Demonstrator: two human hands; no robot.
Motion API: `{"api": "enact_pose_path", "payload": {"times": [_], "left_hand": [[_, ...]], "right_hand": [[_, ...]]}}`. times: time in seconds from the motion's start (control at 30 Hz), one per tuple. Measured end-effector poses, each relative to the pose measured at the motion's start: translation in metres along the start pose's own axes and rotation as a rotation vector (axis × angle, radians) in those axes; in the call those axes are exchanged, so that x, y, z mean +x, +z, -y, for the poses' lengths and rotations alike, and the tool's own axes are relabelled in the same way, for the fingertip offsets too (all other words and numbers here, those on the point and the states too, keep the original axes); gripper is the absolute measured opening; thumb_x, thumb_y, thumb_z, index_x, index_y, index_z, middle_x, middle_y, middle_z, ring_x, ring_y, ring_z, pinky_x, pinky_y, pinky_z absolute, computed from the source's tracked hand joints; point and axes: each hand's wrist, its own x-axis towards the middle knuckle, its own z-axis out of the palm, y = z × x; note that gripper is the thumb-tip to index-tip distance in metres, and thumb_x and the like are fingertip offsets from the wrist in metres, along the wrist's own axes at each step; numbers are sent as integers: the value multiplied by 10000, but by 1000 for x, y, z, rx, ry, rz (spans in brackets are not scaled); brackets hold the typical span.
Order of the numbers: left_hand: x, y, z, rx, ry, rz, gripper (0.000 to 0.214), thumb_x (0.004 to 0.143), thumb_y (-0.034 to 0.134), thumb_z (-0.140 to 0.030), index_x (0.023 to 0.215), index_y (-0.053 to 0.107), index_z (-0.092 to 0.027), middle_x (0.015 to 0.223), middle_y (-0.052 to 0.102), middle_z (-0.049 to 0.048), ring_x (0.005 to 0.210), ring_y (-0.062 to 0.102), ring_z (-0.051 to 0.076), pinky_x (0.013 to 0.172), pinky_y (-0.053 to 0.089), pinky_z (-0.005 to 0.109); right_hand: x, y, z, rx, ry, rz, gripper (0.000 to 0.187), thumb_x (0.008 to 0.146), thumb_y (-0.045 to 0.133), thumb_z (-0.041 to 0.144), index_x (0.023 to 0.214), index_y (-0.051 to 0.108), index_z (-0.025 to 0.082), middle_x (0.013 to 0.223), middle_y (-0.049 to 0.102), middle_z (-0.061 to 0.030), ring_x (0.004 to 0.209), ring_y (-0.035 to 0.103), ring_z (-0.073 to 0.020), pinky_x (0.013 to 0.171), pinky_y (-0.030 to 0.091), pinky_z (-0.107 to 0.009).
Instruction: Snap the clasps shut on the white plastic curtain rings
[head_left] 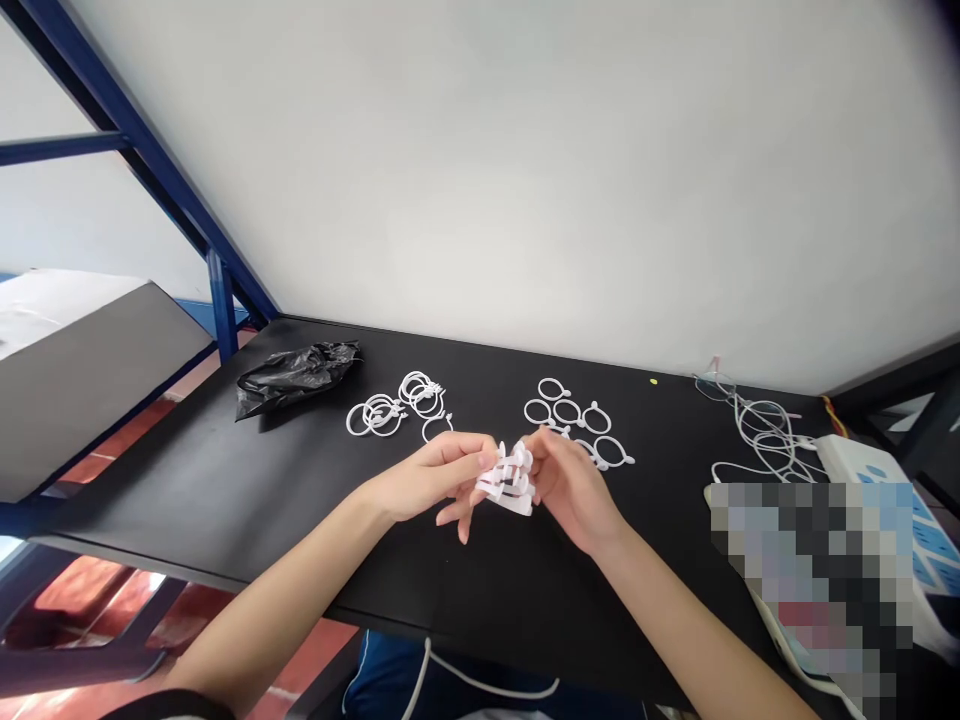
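Note:
Above the table's front part, my left hand is closed on a small cluster of white plastic pieces with rounded, disc-like ends. Thumb and fingers pinch its left side, while the lower fingers stick out below. At the right side of the same cluster, my right hand is closed, its fingertips on the upper right piece. The exact kind of the pieces is too small to make out. Beyond the left hand lies a pile of white plastic rings with small knobs. More white rings are spread out behind the right hand, partly hidden by it.
A crumpled black plastic bag lies at the back left of the black table. To the right are tangled white cables, a white and blue power strip and a blurred-out device. A white wall stands behind.

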Motion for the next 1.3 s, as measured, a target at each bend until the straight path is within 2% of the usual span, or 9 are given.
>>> {"api": "enact_pose_path", "payload": {"times": [0.07,0.17,0.23,0.33,0.5,0.7,0.87,1.07,1.3], "left_hand": [[-9,-8,-8,395,47,-217,380,966,458,-485,756,493,-171,514,506,-56,412,494,70,531,514,226],[-26,-26,-11,1151,111,-671,352,997,389,-425,814,554,-174,677,609,0,623,583,117,632,444,238],[-34,-38,-6,1275,99,-738,337,989,400,-407,839,595,-176,775,630,25,685,568,140,639,414,251],[-41,-49,9,1335,77,-748,335,983,401,-397,863,635,-190,929,658,39,742,579,151,646,406,252],[-48,-54,25,1402,51,-800,299,954,462,-443,1023,640,-212,1139,650,41,577,545,95,639,426,260],[-49,-46,10,1476,45,-842,265,918,540,-457,893,630,-209,941,633,1,560,528,99,595,400,262],[0,-8,1,1533,132,-665,225,961,475,-377,1006,627,-217,1051,630,10,639,583,104,662,461,269],[81,21,24,1578,130,-344,298,926,525,-311,1203,582,-216,1276,564,71,878,672,197,704,521,285],[99,13,38,1487,59,-377,267,922,479,-254,1173,559,-209,1136,596,86,924,654,220,715,509,287]], "right_hand": [[5,-10,5,-90,-92,-209,314,854,633,465,773,720,175,759,676,-36,549,548,-100,562,470,-251],[9,-21,11,-119,-140,-324,280,830,650,438,750,707,175,827,680,-44,547,539,-93,561,480,-259],[9,-24,13,-112,-143,-326,290,823,647,446,728,696,177,800,670,-40,524,523,-89,546,478,-263],[10,-27,16,-132,-152,-336,300,801,665,461,727,695,172,764,665,-45,514,524,-95,534,478,-271],[9,-51,37,-207,-262,-441,289,761,683,470,729,689,183,693,646,-26,519,537,-100,539,470,-261],[6,-89,44,-435,-338,-589,311,754,683,486,760,693,175,697,658,-38,521,537,-109,550,473,-272],[8,-97,18,-687,-315,-615,291,716,734,459,752,680,175,684,671,-57,552,558,-147,531,459,-282],[8,-109,9,-835,-306,-625,288,748,679,455,809,666,173,733,682,-74,583,590,-172,540,479,-297],[7,-116,6,-924,-289,-583,247,795,625,418,827,662,177,738,677,-61,552,569,-156,543,485,-300]]}}
